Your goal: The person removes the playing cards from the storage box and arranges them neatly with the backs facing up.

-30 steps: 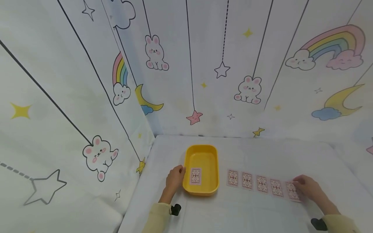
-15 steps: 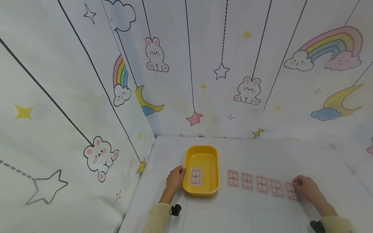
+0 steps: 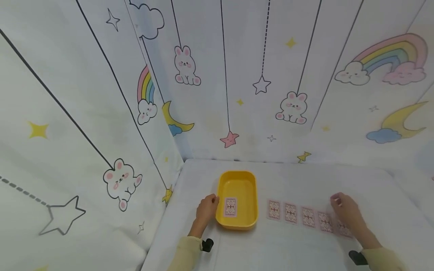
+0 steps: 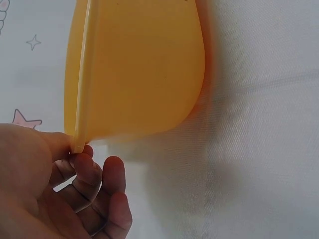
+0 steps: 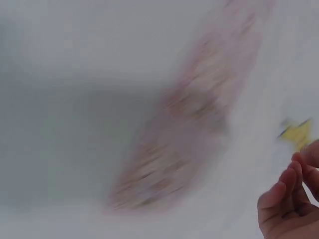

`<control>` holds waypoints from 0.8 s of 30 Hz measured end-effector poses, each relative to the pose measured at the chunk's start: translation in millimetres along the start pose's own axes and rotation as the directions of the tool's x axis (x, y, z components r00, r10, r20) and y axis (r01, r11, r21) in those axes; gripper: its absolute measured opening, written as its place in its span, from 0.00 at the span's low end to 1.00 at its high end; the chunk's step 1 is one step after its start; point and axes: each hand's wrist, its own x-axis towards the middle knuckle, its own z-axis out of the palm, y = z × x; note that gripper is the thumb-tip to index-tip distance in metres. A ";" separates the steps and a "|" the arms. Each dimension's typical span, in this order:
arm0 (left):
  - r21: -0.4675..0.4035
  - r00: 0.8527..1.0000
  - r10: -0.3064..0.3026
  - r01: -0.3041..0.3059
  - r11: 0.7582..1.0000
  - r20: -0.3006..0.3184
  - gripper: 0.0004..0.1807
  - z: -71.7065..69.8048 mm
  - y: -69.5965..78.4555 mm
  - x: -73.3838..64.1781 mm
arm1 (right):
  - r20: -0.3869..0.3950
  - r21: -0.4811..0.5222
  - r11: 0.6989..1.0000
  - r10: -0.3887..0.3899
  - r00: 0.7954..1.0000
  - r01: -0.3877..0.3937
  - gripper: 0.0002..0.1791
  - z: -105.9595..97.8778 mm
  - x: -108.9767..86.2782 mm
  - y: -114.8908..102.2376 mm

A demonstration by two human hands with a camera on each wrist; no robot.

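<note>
My left hand (image 3: 207,209) pinches the left rim of a yellow plastic tray (image 3: 238,227). In the left wrist view the thumb and index finger grip the edge of the yellow tray (image 4: 144,69), the other fingers loosely bent. Inside the tray a playing card (image 3: 231,207) lies back up. To the right, several matching cards form a slanting row, from the leftmost card (image 3: 274,210) to the rightmost card (image 3: 344,229), which is partly covered. Above that end hovers my right hand (image 3: 349,215), fingers loosely bent, thumb near the fingertips. Nothing shows between its fingers (image 5: 275,194).
A white cloth (image 3: 281,248) covers the table under the tray and cards. Behind and at the left hang white curtains (image 3: 217,75) printed with bunnies, stars and rainbows. Dark wrist cameras sit at both sleeves.
My right hand has lifted from the rightmost card and moved up and left over the row. The left hand stays at the tray's rim. The head view has shifted slightly.
</note>
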 end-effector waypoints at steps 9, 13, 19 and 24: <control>-0.005 1.000 0.011 -0.011 1.000 -0.010 0.16 -0.4 -2.3 0.4 | 0.222 0.034 0.949 -0.313 0.924 0.313 0.16 45.1 19.5 -200.3; -0.011 0.999 0.019 -0.020 1.000 -0.034 0.17 -0.5 -2.6 2.8 | 0.473 -0.084 0.934 -0.268 0.839 0.346 0.25 81.5 23.3 -268.9; -0.011 0.999 0.017 -0.017 1.000 -0.044 0.17 0.6 -6.2 1.5 | 0.647 -0.263 0.866 -0.169 0.743 0.426 0.39 141.7 35.5 -303.4; -0.002 0.999 0.021 -0.021 1.000 -0.030 0.17 3.5 -5.7 -2.2 | 0.636 -0.361 0.796 -0.171 0.753 0.486 0.45 176.8 39.7 -297.3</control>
